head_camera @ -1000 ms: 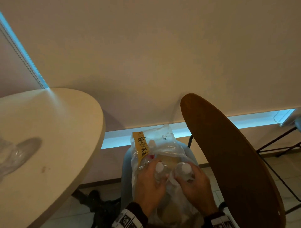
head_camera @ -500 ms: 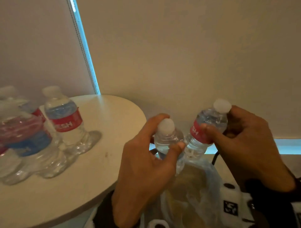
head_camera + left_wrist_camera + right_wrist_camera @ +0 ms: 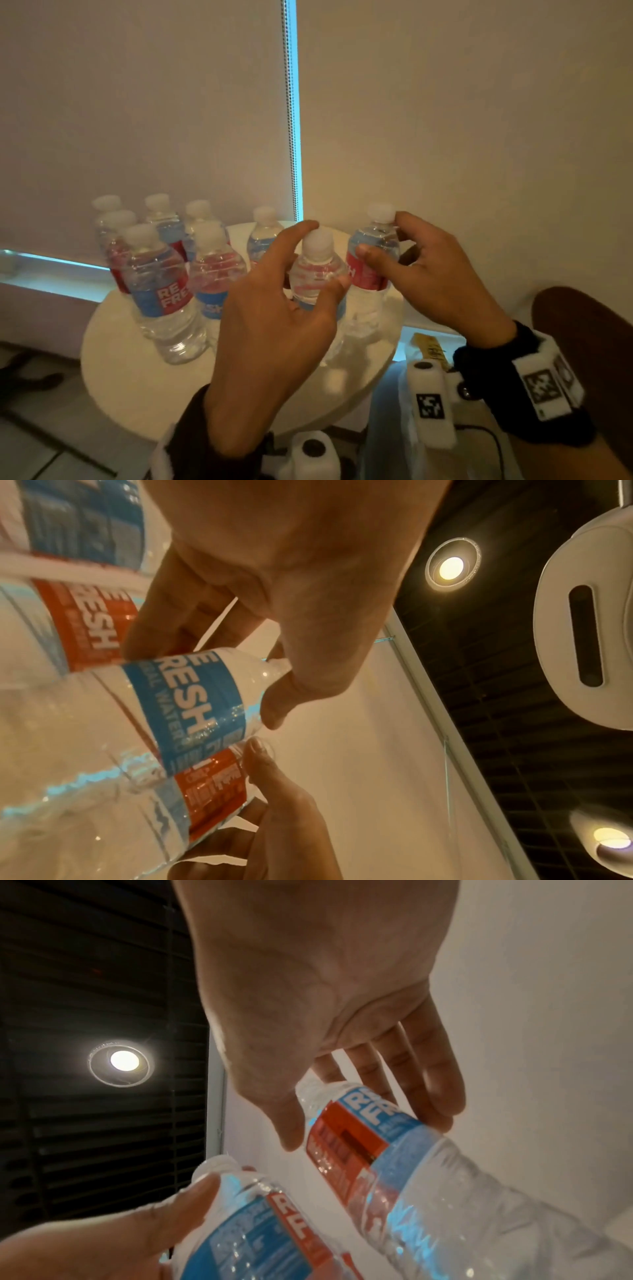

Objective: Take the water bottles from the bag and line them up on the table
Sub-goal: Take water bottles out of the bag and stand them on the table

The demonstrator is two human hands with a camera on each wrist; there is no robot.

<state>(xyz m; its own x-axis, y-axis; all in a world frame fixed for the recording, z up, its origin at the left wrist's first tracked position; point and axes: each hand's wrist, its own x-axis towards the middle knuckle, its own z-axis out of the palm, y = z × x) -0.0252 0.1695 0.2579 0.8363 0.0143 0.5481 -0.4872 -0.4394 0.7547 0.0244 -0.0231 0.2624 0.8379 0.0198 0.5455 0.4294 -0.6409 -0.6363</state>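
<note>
My left hand grips a clear water bottle by its shoulder, thumb on one side and fingers on the other. My right hand holds a second bottle with a red and blue label just below its white cap. Both bottles stand upright over the right part of the round cream table; whether they touch it I cannot tell. In the left wrist view the left-hand bottle shows its blue label; the right-hand bottle fills the right wrist view. The plastic bag lies below the table's right edge.
Several more labelled bottles stand clustered on the table's left and back. A roller blind hangs behind, with a bead chain. A brown chair back rises at the right.
Both hands lifted a bottle each out of the bag and carried them left over the table. The head view swung from the bag up to the table.
</note>
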